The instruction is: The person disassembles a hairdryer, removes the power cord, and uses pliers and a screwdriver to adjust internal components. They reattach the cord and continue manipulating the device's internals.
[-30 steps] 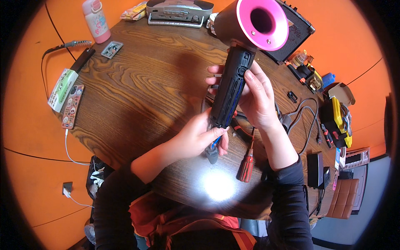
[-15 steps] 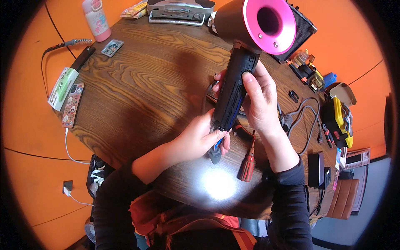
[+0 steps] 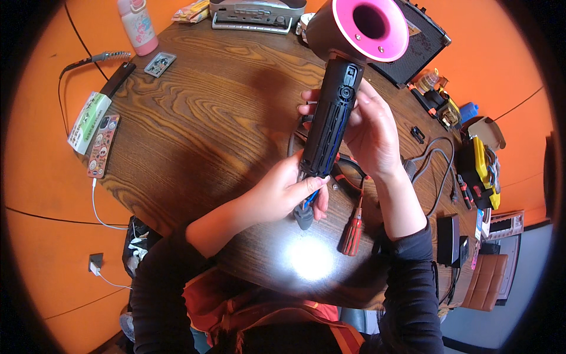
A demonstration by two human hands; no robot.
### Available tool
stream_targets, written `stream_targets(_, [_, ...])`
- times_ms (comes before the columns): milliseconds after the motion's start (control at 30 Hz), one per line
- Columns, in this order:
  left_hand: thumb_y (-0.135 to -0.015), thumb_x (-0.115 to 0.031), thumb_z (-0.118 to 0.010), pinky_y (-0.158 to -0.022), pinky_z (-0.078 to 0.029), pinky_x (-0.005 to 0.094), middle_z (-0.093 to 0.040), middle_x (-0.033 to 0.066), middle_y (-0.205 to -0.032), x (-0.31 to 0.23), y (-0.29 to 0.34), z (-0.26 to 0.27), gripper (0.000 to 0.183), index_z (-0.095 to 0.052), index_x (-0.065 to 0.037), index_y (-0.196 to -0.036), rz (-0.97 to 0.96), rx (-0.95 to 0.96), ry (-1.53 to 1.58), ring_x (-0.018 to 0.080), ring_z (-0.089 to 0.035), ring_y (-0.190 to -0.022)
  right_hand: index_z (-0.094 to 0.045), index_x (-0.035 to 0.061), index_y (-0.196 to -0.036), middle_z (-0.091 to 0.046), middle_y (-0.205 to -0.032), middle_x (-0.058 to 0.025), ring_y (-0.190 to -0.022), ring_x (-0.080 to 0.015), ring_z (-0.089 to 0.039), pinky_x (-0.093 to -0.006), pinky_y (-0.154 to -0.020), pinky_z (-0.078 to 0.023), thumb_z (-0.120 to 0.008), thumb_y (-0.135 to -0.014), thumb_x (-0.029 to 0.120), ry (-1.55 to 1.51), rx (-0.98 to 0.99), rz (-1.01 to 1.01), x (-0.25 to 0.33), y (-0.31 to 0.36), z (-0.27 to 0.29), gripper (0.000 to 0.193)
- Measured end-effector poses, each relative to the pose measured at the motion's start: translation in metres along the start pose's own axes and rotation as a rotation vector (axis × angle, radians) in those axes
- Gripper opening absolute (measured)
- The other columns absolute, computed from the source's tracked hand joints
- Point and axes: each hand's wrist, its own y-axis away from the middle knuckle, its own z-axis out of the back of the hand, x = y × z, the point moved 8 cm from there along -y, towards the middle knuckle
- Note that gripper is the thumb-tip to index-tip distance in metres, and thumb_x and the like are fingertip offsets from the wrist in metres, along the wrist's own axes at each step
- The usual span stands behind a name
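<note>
A hair dryer (image 3: 326, 127) with a pink, ring-shaped head hangs above the table, tilted, its black inner handle exposed. The handle's lower end is gripped by my left hand (image 3: 295, 187), thumb across the front. My right hand (image 3: 374, 133) wraps round the upper handle from behind, with fingertips showing on its left side and the thumb by its right edge. Below my left hand, blue wires and a dark grey cord end (image 3: 303, 217) stick out. A red-handled screwdriver (image 3: 352, 235) lies on the table, beside red-and-black pliers (image 3: 348, 171) partly hidden behind my hands.
On the wooden table (image 3: 200, 100), a phone (image 3: 103, 147), a soldering iron (image 3: 106, 57) and a pink-and-white bottle (image 3: 138, 29) are at the left. A silver radio (image 3: 253, 15) and black speaker (image 3: 413, 47) stand at the back. A cable (image 3: 439, 171) and yellow toolbox (image 3: 482, 168) lie right.
The hair dryer has turned slightly, with its head shifted left and up, so the handle's front shows more. My right thumb has slid off the handle's front to its right edge.
</note>
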Motion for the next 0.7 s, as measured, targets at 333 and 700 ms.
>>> stream_targets(333, [-0.089,-0.011,-0.042,-0.059,-0.052,0.0339,-0.054,0.0129,-0.066,-0.001,0.001,-0.011,0.015,-0.034,-0.002,-0.097,0.066,0.108,0.112,0.0204,-0.058,-0.057,-0.039,0.0016,-0.112,-0.058,-0.093,-0.0164,-0.083,-0.0220,-0.060,-0.0344,-0.078,-0.049,-0.049,-0.086,0.025,0.059,-0.032,0.000,-0.008,-0.001,0.012,0.037])
stream_targets(700, [-0.087,-0.028,-0.048,-0.047,-0.052,0.0336,-0.049,0.0060,-0.055,-0.009,0.015,-0.024,0.025,-0.038,-0.005,-0.092,0.213,0.344,0.403,0.0142,-0.050,-0.043,-0.035,0.0009,-0.121,-0.047,-0.116,-0.0186,-0.109,-0.0286,-0.047,-0.0470,-0.096,-0.035,-0.055,-0.084,0.024,-0.809,0.281,-0.045,-0.022,-0.005,0.005,0.048])
